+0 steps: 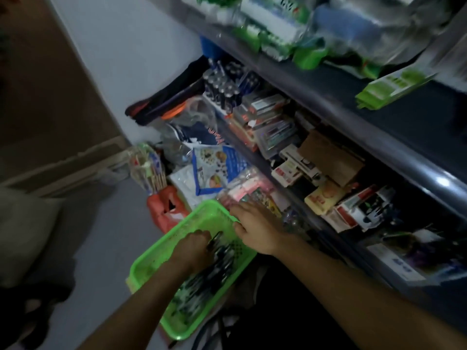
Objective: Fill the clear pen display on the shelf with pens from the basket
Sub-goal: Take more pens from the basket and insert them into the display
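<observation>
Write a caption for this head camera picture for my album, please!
Left hand grabbing pens in a green basket while the right hand rests at its rim.

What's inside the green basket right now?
The green basket holds a pile of dark pens, blurred. The left hand reaches in, fingers curled on one pen. The right hand rests on the far rim. Pens beneath the left hand and forearm are hidden.

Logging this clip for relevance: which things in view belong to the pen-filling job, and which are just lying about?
Part of the job:
green basket
dark pens in it
left hand, gripping pens
right hand, on the basket's far rim

Lying about:
batteries
blue-edged packet
brown box
red holder

The clear pen display cannot be made out.
</observation>
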Available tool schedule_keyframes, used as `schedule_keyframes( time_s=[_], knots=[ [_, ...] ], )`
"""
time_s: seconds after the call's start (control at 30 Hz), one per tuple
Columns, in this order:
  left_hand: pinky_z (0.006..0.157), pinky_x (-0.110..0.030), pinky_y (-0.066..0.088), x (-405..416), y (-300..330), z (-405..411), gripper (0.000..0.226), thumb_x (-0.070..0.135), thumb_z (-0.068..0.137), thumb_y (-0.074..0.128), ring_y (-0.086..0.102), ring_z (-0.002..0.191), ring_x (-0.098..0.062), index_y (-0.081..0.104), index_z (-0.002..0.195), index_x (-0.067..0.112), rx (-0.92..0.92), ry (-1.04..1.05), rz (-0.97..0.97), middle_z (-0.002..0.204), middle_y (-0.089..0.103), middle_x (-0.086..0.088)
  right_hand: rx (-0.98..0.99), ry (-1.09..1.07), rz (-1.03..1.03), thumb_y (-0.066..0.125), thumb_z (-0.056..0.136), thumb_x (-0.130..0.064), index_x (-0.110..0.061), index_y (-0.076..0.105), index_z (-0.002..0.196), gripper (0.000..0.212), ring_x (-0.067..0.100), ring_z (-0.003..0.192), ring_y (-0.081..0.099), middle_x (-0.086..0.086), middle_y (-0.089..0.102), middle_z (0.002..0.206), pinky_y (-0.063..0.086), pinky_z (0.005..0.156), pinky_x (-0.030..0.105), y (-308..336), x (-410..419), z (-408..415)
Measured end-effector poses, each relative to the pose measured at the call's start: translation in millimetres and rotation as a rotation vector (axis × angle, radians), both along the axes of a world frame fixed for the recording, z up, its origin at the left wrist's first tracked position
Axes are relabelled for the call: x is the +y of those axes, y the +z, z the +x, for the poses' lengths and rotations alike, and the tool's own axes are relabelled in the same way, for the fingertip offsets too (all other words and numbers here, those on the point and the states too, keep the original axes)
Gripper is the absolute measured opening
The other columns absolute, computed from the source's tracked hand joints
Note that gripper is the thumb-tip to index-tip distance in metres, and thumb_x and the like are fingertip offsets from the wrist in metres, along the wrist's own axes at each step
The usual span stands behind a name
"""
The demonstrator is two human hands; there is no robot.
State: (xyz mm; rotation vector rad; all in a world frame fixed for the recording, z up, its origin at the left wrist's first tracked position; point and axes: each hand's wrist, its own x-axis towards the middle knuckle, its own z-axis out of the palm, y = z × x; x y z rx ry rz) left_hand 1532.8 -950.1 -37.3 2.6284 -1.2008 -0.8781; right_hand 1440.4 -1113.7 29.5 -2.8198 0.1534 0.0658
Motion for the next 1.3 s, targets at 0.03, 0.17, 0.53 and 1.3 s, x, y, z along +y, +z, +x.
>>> schedule_keyframes(
  time_s=[0.03, 0.17, 0.53, 1.3],
  knots=[
    [0.093, -0.036, 0.045, 6.2, -9.5, -3.3, 0.049, 0.039, 0.087, 0.057, 0.053, 0.115, -0.031, 0.049, 0.125, 0.009, 0.036, 0.011, 0.044, 0.126, 0.053, -0.014, 0.013, 0.003, -0.003, 0.051, 0.090, -0.015, -0.006, 0.057, 0.115, 0.027, 0.032, 0.112, 0.050, 0.016, 0.057, 0.119, 0.039, 0.089, 0.036, -4.0, 2.6, 0.7],
    [0.089, -0.037, 0.046, 22.0, -38.3, -17.6, 0.071, 0.044, 0.073, 0.073, 0.048, 0.113, -0.031, 0.042, 0.128, 0.011, 0.098, 0.036, 0.165, 0.126, 0.044, -0.012, 0.091, -0.004, -0.012, 0.045, 0.093, -0.022, -0.010, 0.054, 0.118, 0.029, 0.027, 0.115, 0.046, 0.010, 0.056, 0.120, 0.034, 0.095, 0.036, -18.0, 7.6, 2.3],
    [0.084, -0.035, 0.044, 24.9, -66.6, -28.3, 0.069, 0.039, 0.071, 0.076, 0.050, 0.109, -0.029, 0.041, 0.122, 0.009, 0.145, 0.120, 0.105, 0.125, 0.047, -0.013, 0.125, 0.014, 0.033, 0.048, 0.092, -0.019, -0.007, 0.057, 0.113, 0.026, 0.027, 0.112, 0.046, 0.010, 0.061, 0.114, 0.039, 0.091, 0.039, -39.6, 14.9, 0.2],
    [0.070, -0.030, 0.037, 19.0, -71.9, -20.3, 0.027, 0.021, 0.089, 0.057, 0.049, 0.089, -0.020, 0.051, 0.109, 0.005, 0.310, 0.227, 0.045, 0.113, 0.058, -0.015, 0.143, 0.043, 0.055, 0.047, 0.092, -0.017, -0.006, 0.059, 0.105, 0.021, 0.028, 0.107, 0.046, 0.011, 0.062, 0.105, 0.041, 0.088, 0.044, -37.3, 10.9, 0.4]
  ],
)
